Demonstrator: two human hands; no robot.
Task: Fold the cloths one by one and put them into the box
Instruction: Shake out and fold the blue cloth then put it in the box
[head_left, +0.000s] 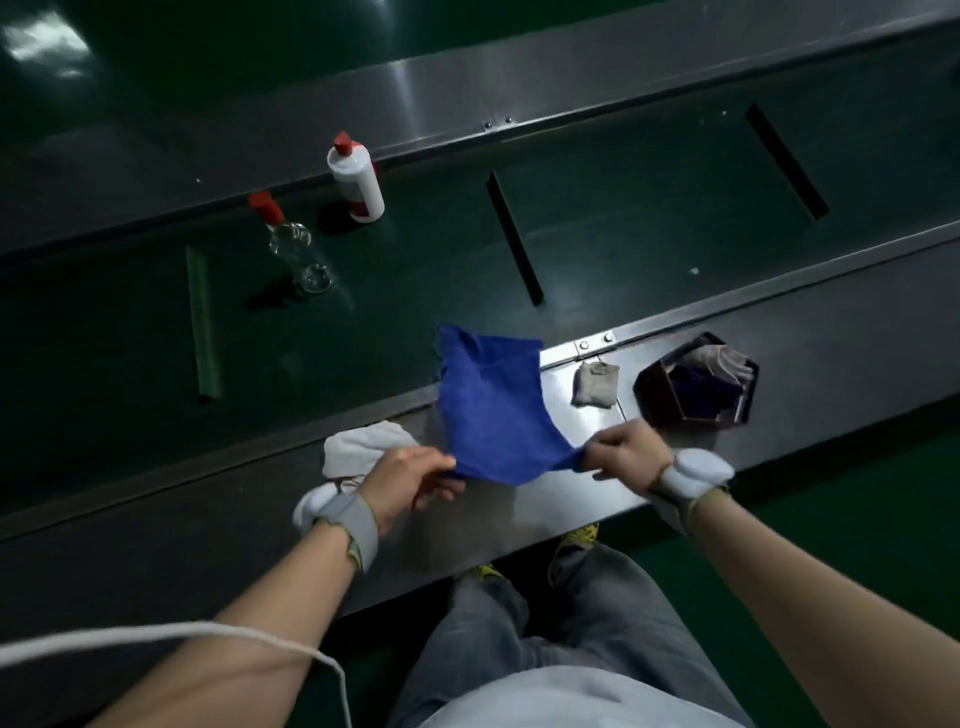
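A blue cloth (493, 410) is spread across the metal ledge (566, 499), its far edge reaching onto the dark green belt. My left hand (408, 480) pinches its near left corner and my right hand (626, 452) pinches its near right corner, so the near edge is lifted and stretched between them. A white cloth (358, 449) lies crumpled just left of my left hand. A small folded grey cloth (595, 384) rests to the right of the blue one. The dark hexagonal box (654, 400) stands further right and holds a white cloth and a dark blue one.
On the green conveyor belt (623, 218) stand a white bottle with a red cap (356, 179) and a clear glass bottle with a red cap (293, 244). A green strip (203, 322) lies left. Black cleats cross the belt. My legs are below the ledge.
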